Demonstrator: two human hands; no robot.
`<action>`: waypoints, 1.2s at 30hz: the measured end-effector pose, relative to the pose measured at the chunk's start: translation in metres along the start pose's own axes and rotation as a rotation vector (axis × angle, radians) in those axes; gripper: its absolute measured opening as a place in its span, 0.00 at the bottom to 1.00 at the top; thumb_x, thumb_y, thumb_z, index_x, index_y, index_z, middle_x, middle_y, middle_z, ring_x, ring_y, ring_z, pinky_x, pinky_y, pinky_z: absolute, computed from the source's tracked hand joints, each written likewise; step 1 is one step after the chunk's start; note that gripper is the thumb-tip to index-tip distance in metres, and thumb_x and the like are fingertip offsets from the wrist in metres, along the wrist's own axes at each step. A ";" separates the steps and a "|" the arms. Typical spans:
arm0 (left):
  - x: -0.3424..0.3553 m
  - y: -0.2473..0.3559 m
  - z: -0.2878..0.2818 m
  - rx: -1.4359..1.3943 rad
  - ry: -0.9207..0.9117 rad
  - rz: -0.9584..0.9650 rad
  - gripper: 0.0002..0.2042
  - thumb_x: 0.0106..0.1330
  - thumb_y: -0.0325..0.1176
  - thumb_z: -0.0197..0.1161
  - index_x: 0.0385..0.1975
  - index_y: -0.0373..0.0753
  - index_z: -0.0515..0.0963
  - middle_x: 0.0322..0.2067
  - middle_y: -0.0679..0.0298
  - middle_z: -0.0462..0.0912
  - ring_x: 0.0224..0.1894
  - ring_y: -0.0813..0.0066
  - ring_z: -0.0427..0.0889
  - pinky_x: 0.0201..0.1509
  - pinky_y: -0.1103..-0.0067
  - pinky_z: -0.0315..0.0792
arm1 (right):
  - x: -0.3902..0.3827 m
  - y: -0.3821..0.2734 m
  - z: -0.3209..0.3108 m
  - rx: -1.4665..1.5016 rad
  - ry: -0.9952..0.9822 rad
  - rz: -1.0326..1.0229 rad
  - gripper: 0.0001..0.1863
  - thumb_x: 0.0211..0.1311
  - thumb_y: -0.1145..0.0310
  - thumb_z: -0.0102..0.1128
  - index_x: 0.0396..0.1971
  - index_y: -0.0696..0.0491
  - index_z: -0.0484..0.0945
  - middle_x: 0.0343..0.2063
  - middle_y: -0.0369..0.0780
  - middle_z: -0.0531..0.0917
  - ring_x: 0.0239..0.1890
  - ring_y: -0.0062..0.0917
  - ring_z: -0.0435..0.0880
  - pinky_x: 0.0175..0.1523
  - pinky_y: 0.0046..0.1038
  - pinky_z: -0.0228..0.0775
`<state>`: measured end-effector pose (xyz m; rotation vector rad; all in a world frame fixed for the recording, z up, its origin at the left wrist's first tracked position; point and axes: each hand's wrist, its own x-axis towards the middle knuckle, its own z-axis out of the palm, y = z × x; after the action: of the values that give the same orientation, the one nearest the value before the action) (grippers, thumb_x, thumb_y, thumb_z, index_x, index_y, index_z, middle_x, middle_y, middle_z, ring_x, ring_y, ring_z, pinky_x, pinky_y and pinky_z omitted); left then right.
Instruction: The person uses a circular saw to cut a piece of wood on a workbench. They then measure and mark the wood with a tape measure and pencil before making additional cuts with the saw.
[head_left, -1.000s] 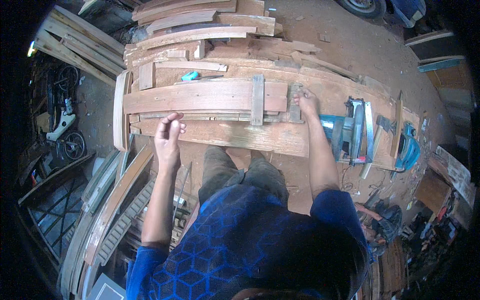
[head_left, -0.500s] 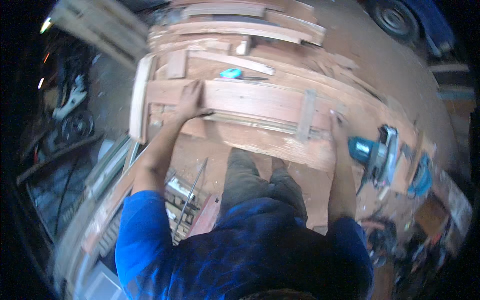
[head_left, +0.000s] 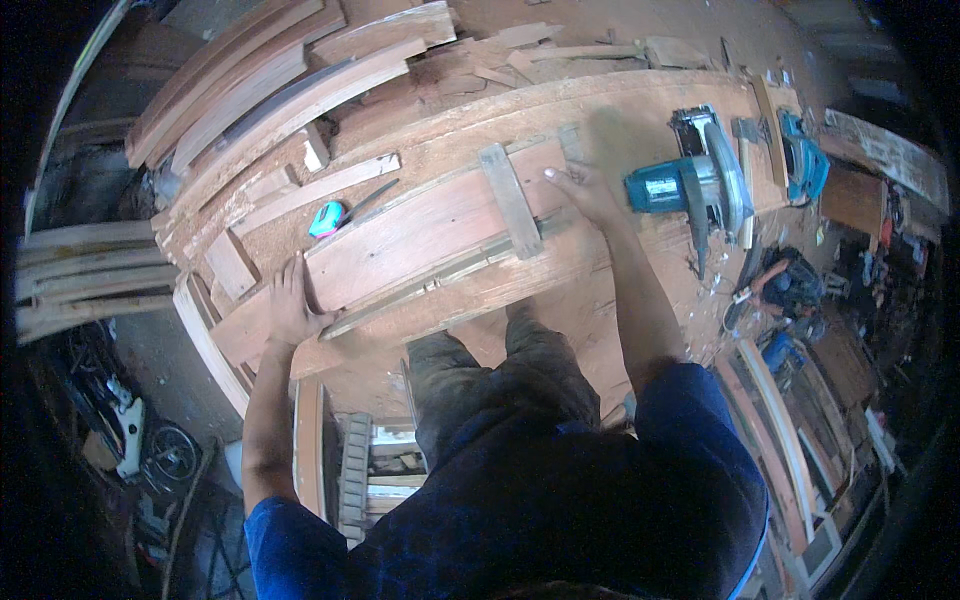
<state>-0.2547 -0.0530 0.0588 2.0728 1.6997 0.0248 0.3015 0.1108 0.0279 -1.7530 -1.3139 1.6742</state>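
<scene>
A long reddish plank (head_left: 410, 225) lies slanted across a sawdust-covered workbench (head_left: 470, 310). My left hand (head_left: 291, 308) grips it toward the left, fingers over its far edge and thumb on the near side. My right hand (head_left: 578, 195) is curled at the plank's right end; what its fingers hold is hidden. A grey batten (head_left: 509, 200) crosses the plank left of that hand. Beyond the plank lie a turquoise tape measure (head_left: 326, 219), a thin dark bar (head_left: 368, 200) and short offcuts (head_left: 234, 263).
A circular saw (head_left: 680, 182) and another teal power tool (head_left: 805, 160) rest on the bench at right. Lumber stacks (head_left: 290, 70) lie beyond it and at lower right (head_left: 770, 430). A white two-wheeler (head_left: 128, 430) stands at left. Dark, cluttered material (head_left: 790, 285) fills the right side.
My left hand came down onto the plank and moved leftward along it. My right hand stays at the plank's right end. The view has turned, so the bench now appears more slanted.
</scene>
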 end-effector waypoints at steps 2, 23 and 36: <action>-0.001 -0.007 0.002 -0.013 -0.028 0.015 0.65 0.35 0.55 0.83 0.73 0.25 0.55 0.63 0.40 0.69 0.64 0.40 0.67 0.72 0.55 0.60 | -0.002 -0.008 0.003 0.011 -0.035 0.043 0.20 0.69 0.59 0.69 0.51 0.60 0.84 0.44 0.38 0.88 0.46 0.20 0.84 0.52 0.25 0.75; 0.011 0.009 0.006 -0.075 -0.029 -0.016 0.67 0.33 0.51 0.85 0.74 0.23 0.51 0.59 0.39 0.71 0.62 0.39 0.69 0.69 0.55 0.63 | 0.008 0.016 0.006 0.512 -0.015 0.019 0.20 0.68 0.64 0.69 0.52 0.62 0.82 0.42 0.41 0.88 0.43 0.21 0.86 0.49 0.26 0.78; 0.138 0.219 0.048 0.106 0.132 0.119 0.64 0.43 0.71 0.74 0.74 0.31 0.56 0.72 0.38 0.57 0.75 0.34 0.52 0.77 0.44 0.47 | -0.128 0.012 -0.099 -0.678 0.855 -0.547 0.31 0.59 0.65 0.75 0.61 0.55 0.73 0.60 0.50 0.75 0.62 0.46 0.74 0.65 0.42 0.68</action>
<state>-0.0054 0.0306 0.0566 2.2946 1.6842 0.1134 0.4157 0.0329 0.1121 -1.8368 -1.7446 0.1063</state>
